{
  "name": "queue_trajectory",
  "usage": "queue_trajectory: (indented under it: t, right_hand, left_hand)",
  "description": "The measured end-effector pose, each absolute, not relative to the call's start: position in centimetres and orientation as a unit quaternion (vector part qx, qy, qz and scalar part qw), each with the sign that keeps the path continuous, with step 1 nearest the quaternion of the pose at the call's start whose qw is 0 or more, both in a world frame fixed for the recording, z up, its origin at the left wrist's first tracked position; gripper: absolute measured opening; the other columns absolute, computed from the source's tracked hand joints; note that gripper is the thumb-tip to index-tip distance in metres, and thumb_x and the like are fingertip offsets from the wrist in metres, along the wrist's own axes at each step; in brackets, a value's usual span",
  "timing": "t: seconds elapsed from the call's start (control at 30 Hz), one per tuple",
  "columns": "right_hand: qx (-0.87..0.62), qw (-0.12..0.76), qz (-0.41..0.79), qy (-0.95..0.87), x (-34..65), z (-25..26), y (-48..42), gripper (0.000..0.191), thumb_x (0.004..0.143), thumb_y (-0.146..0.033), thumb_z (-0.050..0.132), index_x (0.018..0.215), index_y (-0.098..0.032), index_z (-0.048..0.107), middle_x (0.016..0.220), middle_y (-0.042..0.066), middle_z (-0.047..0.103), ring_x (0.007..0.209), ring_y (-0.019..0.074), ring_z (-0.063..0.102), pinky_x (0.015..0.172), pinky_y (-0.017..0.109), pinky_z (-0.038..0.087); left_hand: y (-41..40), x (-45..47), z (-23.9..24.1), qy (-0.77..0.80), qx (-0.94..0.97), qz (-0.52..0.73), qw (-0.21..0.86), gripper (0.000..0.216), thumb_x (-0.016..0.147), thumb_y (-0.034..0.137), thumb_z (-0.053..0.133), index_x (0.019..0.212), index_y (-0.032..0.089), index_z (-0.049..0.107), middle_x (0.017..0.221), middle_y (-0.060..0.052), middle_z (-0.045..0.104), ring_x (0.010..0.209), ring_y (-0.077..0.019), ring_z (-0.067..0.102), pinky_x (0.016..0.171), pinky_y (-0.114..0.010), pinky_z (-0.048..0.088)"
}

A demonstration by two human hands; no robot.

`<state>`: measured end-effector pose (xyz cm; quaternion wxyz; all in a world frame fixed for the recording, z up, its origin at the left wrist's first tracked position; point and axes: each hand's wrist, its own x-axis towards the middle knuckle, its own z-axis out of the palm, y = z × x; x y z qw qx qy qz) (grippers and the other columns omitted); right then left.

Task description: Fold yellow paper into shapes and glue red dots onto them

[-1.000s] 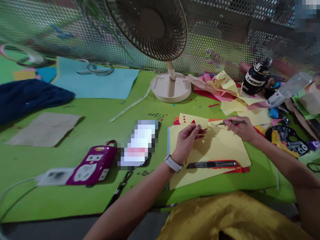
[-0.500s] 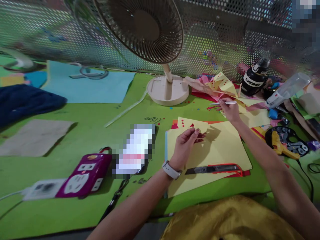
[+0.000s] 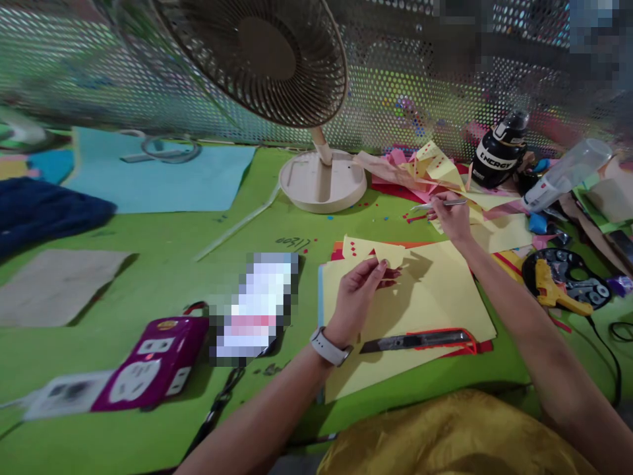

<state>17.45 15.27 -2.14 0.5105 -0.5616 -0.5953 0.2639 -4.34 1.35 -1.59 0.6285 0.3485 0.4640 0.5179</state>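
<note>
My left hand (image 3: 359, 293), with a white watch on the wrist, pinches a small folded yellow paper piece (image 3: 373, 251) with red diamond marks, held just above a stack of yellow sheets (image 3: 435, 297). My right hand (image 3: 451, 218) is stretched forward and grips thin metal tweezers (image 3: 435, 205), their tip pointing left over the green table near a pile of yellow and pink paper scraps (image 3: 435, 168). A utility knife (image 3: 415, 340) lies on the yellow sheets near me.
A beige desk fan (image 3: 316, 178) stands behind the sheets, before a perforated metal screen. A black bottle (image 3: 497, 158) and a glue gun (image 3: 554, 287) sit at right. A purple power strip (image 3: 148, 363), a phone and a blue cloth (image 3: 44, 211) lie at left.
My right hand moved with the tweezers from over the yellow sheets forward to the scrap pile. My left hand kept hold of the yellow piece. The view shifted slightly right.
</note>
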Motion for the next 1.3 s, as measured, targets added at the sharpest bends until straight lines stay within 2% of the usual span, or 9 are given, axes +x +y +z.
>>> queue_trajectory:
  t: [0.2, 0.43, 0.67, 0.97, 1.1, 1.3]
  right_hand:
    - [-0.539, 0.469, 0.257, -0.651, 16.9, -2.6, 14.9, 0.053, 0.086, -0.075, 0.054, 0.09, -0.023, 0.061, 0.075, 0.001, 0.074, 0.065, 0.0173, 0.075, 0.058, 0.026, 0.055]
    - [-0.546, 0.442, 0.22, -0.677, 16.9, -2.9, 14.8, 0.044, 0.091, -0.069, 0.053, 0.094, -0.025, 0.057, 0.074, 0.0, 0.074, 0.073, 0.0195, 0.076, 0.066, 0.03, 0.057]
    - [-0.532, 0.438, 0.205, -0.695, 16.8, -3.5, 14.7, 0.042, 0.093, -0.067, 0.052, 0.097, -0.025, 0.057, 0.076, 0.0, 0.075, 0.071, 0.0188, 0.075, 0.068, 0.032, 0.059]
    - [-0.542, 0.456, 0.235, -0.666, 17.0, -1.7, 14.1, 0.045, 0.09, -0.069, 0.053, 0.09, -0.025, 0.055, 0.078, 0.001, 0.074, 0.069, 0.0189, 0.076, 0.062, 0.03, 0.058]
    - [-0.545, 0.444, 0.257, -0.663, 17.1, -1.3, 13.9, 0.044, 0.088, -0.067, 0.058, 0.091, -0.023, 0.056, 0.073, 0.0, 0.073, 0.062, 0.018, 0.075, 0.056, 0.027, 0.057]
    - [-0.554, 0.433, 0.262, -0.661, 16.7, -1.3, 13.5, 0.042, 0.089, -0.065, 0.059, 0.091, -0.023, 0.056, 0.069, -0.002, 0.073, 0.061, 0.0176, 0.075, 0.056, 0.026, 0.055]
  left_hand:
    - [1.2, -4.4, -1.4, 0.467, 0.347, 0.516, 0.628, 0.042, 0.07, 0.054, 0.086, 0.085, 0.017, 0.072, 0.08, -0.005, 0.077, 0.074, -0.0165, 0.074, 0.071, -0.027, 0.061]
    - [1.3, -4.4, -1.8, 0.461, 0.352, 0.516, 0.63, 0.044, 0.069, 0.055, 0.086, 0.085, 0.017, 0.072, 0.08, -0.005, 0.077, 0.075, -0.0171, 0.074, 0.072, -0.027, 0.06]
    - [1.4, -4.4, -2.0, 0.46, 0.36, 0.521, 0.622, 0.043, 0.071, 0.055, 0.084, 0.086, 0.017, 0.071, 0.081, -0.006, 0.077, 0.077, -0.0182, 0.075, 0.073, -0.03, 0.061]
    - [1.4, -4.3, -1.9, 0.466, 0.363, 0.519, 0.618, 0.045, 0.07, 0.057, 0.084, 0.087, 0.017, 0.071, 0.082, -0.007, 0.077, 0.08, -0.0206, 0.076, 0.075, -0.033, 0.062]
    - [1.4, -4.4, -1.8, 0.462, 0.36, 0.519, 0.622, 0.044, 0.07, 0.056, 0.085, 0.086, 0.017, 0.072, 0.084, -0.007, 0.077, 0.079, -0.0199, 0.076, 0.074, -0.032, 0.062]
    - [1.3, -4.3, -1.7, 0.464, 0.359, 0.519, 0.622, 0.043, 0.07, 0.055, 0.085, 0.086, 0.017, 0.071, 0.083, -0.006, 0.077, 0.079, -0.0196, 0.075, 0.074, -0.031, 0.061]
